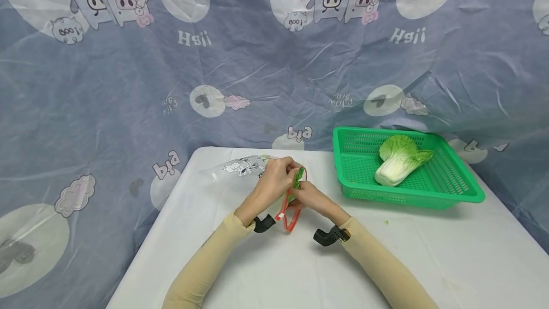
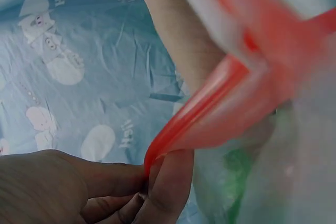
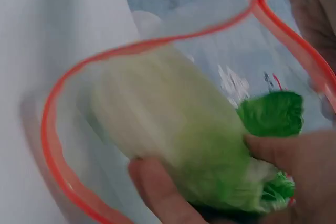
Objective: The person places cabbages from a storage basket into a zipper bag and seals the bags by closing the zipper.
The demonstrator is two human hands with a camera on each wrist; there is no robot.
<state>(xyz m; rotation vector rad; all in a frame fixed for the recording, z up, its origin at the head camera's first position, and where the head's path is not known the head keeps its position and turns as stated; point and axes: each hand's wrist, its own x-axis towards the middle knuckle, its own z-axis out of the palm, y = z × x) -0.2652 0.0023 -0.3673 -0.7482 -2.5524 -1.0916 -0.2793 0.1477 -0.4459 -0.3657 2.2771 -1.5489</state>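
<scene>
A clear plastic zip bag [image 1: 246,167] with printed drawings lies at the table's far side, its red zip edge [image 3: 100,56] spread into a wide loop. My left hand [image 1: 274,178] pinches the red edge between thumb and finger, as the left wrist view [image 2: 142,187] shows. Inside that loop, my right hand [image 1: 316,200] grips a napa cabbage [image 3: 163,103], pale at the stem end and green at the leaves. Dark green leafy pieces [image 3: 273,114] show beside it. From the head view the hands hide most of this cabbage.
To the right stands a green perforated basket [image 1: 399,197] with another napa cabbage [image 1: 396,166] lying in it. A tiny green scrap [image 1: 386,222] is on the white table [image 1: 334,271]. A patterned grey-blue sheet [image 1: 257,66] hangs behind the table.
</scene>
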